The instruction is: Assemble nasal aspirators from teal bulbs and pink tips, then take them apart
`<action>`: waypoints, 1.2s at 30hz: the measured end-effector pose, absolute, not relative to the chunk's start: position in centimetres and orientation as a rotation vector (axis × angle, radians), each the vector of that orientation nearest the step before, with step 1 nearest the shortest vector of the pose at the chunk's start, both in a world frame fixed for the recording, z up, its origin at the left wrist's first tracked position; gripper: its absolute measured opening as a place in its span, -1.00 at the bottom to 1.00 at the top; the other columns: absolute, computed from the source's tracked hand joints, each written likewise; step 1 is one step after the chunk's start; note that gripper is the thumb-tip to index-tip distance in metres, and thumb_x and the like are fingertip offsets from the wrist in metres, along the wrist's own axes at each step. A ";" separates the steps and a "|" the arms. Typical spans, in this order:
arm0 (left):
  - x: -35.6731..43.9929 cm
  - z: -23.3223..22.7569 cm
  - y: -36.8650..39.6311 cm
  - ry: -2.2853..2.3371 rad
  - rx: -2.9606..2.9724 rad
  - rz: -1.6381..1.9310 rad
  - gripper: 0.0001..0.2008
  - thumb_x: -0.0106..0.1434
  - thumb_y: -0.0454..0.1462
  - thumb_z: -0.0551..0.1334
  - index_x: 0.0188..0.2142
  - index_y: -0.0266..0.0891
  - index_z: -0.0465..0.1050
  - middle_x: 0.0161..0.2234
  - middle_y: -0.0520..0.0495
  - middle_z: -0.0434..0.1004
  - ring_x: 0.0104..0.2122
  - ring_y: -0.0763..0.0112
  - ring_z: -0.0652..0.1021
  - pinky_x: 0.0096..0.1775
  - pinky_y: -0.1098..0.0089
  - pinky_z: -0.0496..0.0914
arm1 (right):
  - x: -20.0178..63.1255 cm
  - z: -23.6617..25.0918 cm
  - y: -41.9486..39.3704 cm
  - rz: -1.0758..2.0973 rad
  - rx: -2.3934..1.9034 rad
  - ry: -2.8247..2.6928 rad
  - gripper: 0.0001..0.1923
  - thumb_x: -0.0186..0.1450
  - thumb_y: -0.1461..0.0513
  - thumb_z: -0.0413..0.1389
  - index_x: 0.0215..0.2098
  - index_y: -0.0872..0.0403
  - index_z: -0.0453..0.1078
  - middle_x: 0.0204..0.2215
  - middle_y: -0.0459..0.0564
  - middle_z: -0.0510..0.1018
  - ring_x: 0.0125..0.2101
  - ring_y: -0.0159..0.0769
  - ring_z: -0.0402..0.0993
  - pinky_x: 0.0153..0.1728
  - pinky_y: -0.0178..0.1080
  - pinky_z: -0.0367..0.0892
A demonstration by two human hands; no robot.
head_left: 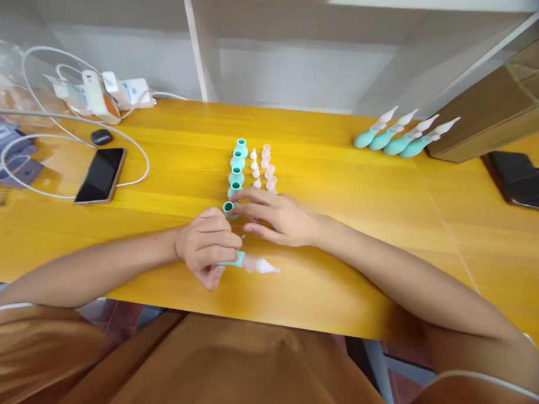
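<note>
Left grip [208, 247] clenching a teal bulb with clear tip [249, 263], long axis pointing toward 3 o'clock, low on the bench [360, 240]. Right grip [278, 217] lying released at 1 o'clock, fingertips touching the nearest of the teal bulbs [236, 171], closer than the left.

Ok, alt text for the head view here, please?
The left hand grips a teal bulb with a clear pointed tip over a yellow wooden table, while the right hand rests by a row of upright teal bulbs.
</note>
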State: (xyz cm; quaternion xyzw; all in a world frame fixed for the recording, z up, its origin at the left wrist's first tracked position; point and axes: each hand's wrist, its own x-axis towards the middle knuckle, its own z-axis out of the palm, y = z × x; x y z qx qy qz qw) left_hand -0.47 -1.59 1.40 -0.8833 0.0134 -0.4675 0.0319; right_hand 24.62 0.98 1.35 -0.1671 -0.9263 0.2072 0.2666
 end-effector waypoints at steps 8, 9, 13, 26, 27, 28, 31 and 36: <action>-0.5 1.1 -1.5 0.010 -2.724 -1.451 -0.86 0.28 -0.17 0.15 -0.18 -0.07 0.39 -0.43 0.05 0.65 -0.52 0.31 0.50 -0.38 0.21 0.33 | 23.8 0.4 1.0 0.571 -0.428 -2.397 -0.90 0.61 0.17 0.14 -0.03 0.03 0.40 0.14 0.16 0.61 0.04 -0.22 0.63 0.04 -0.13 0.59; -0.4 1.0 -1.5 0.018 -2.724 -1.453 -0.86 0.28 -0.16 0.15 -0.18 -0.07 0.39 -0.43 0.05 0.65 -0.52 0.31 0.50 -0.38 0.21 0.33 | 23.7 0.2 1.0 0.562 -0.418 -2.368 -0.92 0.61 0.20 0.12 -0.07 0.03 0.39 0.10 0.14 0.63 0.03 -0.24 0.63 0.04 -0.15 0.57; -0.1 0.9 -1.7 0.101 -2.751 -1.473 -0.87 0.29 -0.16 0.16 -0.19 -0.07 0.40 -0.41 0.04 0.66 -0.49 0.32 0.50 -0.37 0.22 0.35 | 22.9 1.3 1.4 0.572 -0.452 -2.257 -0.87 0.62 0.21 0.11 -0.15 0.02 0.35 0.00 0.08 0.66 -0.03 -0.26 0.62 -0.04 -0.20 0.52; -0.8 0.1 -1.3 0.022 -2.806 -1.395 -0.81 0.27 -0.13 0.20 -0.12 -0.02 0.38 -0.39 0.04 0.69 -0.50 0.28 0.52 -0.35 0.19 0.39 | 16.2 6.7 6.1 0.365 -1.154 -2.658 -0.63 0.49 0.22 0.27 0.23 -0.03 0.42 0.07 0.04 0.71 -0.04 -0.03 0.62 0.01 -0.04 0.38; -0.7 0.1 -1.3 0.007 -2.811 -1.413 -0.80 0.27 -0.14 0.21 -0.12 -0.03 0.38 -0.38 0.04 0.69 -0.48 0.28 0.53 -0.35 0.19 0.39 | 16.3 6.5 6.1 0.362 -1.158 -2.651 -0.63 0.48 0.22 0.28 0.22 -0.03 0.43 0.06 0.05 0.71 -0.04 -0.03 0.61 0.02 -0.02 0.38; -0.6 0.2 -1.3 -0.010 -2.815 -1.432 -0.80 0.26 -0.15 0.21 -0.11 -0.03 0.38 -0.38 0.03 0.69 -0.47 0.27 0.54 -0.34 0.19 0.39 | 16.3 6.3 6.1 0.367 -1.162 -2.641 -0.63 0.48 0.21 0.30 0.21 -0.03 0.43 0.05 0.04 0.72 -0.05 -0.03 0.61 0.03 -0.01 0.38; -0.4 0.4 -1.3 -0.068 -2.804 -1.484 -0.80 0.26 -0.17 0.20 -0.11 -0.06 0.38 -0.37 0.02 0.69 -0.46 0.28 0.54 -0.33 0.19 0.39 | 16.6 6.0 6.2 0.402 -1.181 -2.610 -0.64 0.47 0.18 0.32 0.19 -0.03 0.44 0.01 -0.03 0.73 -0.06 -0.08 0.60 0.06 0.00 0.36; -0.6 0.4 -1.0 -0.200 -2.796 -1.515 -0.81 0.27 -0.19 0.17 -0.11 -0.10 0.38 -0.38 -0.01 0.66 -0.47 0.27 0.53 -0.31 0.19 0.41 | 18.1 7.3 6.1 0.517 -0.942 -2.492 -0.68 0.43 0.19 0.37 0.09 0.06 0.45 -0.01 -0.05 0.71 -0.10 -0.25 0.55 -0.05 -0.20 0.31</action>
